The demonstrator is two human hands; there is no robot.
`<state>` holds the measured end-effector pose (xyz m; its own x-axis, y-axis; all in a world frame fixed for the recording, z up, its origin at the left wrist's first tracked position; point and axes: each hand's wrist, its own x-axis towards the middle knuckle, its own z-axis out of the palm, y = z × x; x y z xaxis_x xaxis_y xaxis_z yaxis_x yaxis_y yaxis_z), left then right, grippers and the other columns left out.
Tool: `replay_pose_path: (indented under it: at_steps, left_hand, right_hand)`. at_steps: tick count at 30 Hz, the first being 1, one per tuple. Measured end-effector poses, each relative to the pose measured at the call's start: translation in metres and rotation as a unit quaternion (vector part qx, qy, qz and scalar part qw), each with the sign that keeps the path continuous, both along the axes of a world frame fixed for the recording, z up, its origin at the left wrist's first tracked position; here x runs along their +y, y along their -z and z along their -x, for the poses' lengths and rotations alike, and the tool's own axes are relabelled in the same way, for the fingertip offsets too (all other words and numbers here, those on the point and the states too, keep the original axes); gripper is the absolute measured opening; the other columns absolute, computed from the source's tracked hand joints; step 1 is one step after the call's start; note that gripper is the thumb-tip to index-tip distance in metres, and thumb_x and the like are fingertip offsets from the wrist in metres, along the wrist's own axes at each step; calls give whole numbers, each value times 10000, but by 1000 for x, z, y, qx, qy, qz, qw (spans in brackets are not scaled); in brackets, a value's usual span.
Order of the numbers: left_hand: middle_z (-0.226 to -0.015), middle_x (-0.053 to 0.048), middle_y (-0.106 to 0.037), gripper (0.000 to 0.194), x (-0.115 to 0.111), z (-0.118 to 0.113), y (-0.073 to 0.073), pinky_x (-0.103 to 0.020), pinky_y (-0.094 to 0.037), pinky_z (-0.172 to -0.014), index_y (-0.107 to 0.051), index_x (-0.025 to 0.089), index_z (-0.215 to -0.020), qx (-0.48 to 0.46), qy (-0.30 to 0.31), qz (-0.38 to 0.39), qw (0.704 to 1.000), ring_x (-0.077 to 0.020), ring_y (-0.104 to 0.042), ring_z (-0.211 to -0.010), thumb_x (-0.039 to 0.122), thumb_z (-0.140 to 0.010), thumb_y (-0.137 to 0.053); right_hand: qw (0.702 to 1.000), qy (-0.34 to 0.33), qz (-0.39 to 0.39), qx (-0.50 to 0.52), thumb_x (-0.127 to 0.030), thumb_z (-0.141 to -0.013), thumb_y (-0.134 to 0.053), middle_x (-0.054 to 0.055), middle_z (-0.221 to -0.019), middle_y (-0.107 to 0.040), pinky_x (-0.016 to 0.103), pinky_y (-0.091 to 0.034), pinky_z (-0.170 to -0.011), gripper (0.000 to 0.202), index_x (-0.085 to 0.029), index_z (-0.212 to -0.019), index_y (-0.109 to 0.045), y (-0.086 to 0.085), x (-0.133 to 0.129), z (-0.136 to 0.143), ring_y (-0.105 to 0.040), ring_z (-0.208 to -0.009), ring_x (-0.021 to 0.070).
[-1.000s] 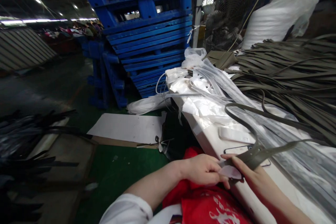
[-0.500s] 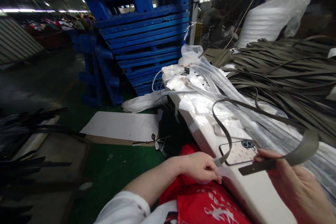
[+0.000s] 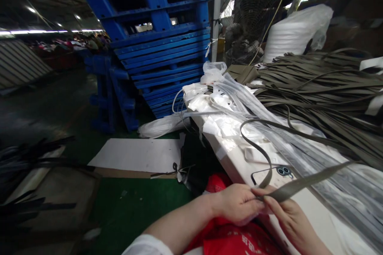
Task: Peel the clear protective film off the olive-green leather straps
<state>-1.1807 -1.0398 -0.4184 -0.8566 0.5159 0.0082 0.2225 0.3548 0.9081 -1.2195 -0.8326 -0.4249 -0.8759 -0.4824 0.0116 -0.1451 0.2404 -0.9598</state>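
Observation:
A long grey-brown strap [image 3: 308, 181] loops over the white table [image 3: 311, 215], and both its near ends meet between my hands. My left hand [image 3: 239, 203] is closed on one end, with a bit of clear plastic showing under the fingers. Pressed up against it, my right hand [image 3: 287, 213] pinches the other end between thumb and fingers. The fingertips overlap, so the strap's tips are hidden. Just behind the hands lies a phone [image 3: 273, 174] in a patterned case, partly covered by the strap.
Clear plastic sleeves [image 3: 287, 143] run along the table beside a large heap of grey-brown straps [image 3: 323, 91]. Blue pallets [image 3: 167, 55] are stacked beyond the table. White board [image 3: 137, 154] lies on the green floor, and dark strips [image 3: 38, 203] rest at the left.
My right hand has moved left with its strap end and now meets my left hand. The strap's wide curl at the right has flattened. The view has tilted slightly.

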Motion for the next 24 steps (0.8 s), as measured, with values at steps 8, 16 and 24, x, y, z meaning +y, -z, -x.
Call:
replay_pose_path:
  at_steps: [8, 16, 24]
  left_hand:
    - [-938, -66, -732, 550, -3, -11, 1, -303, -494, -930, -262, 123, -1515, -32, -28, 2, 999, -181, -682, -966, 255, -1000, -406]
    - [-1016, -95, -731, 497, 5, -7, 4, -265, -503, -717, -293, 157, -1466, -119, 42, -49, 991, -119, -631, -635, 229, -992, -426]
    - [-933, -94, -708, 414, 17, -1, 37, -194, -437, -509, -560, 130, -1152, -309, 54, -201, 928, -95, -571, -557, 493, -958, -515]
  right_hand:
    - [954, 183, 96, -215, -593, -633, -829, 14, -560, -552, 241, -404, -491, 465, -151, -627, -686, 26, 6, 10, -455, -520, 126]
    - [872, 76, 231, -425, -588, -702, -788, -76, -482, -348, 288, -440, -518, 456, -181, -885, -700, 28, 6, -4, -324, -450, 100]
    - [969, 115, 114, -186, -543, -714, -793, -18, -559, -492, 241, -338, -513, 451, -172, -634, -551, 9, 2, -2, -431, -536, 125]
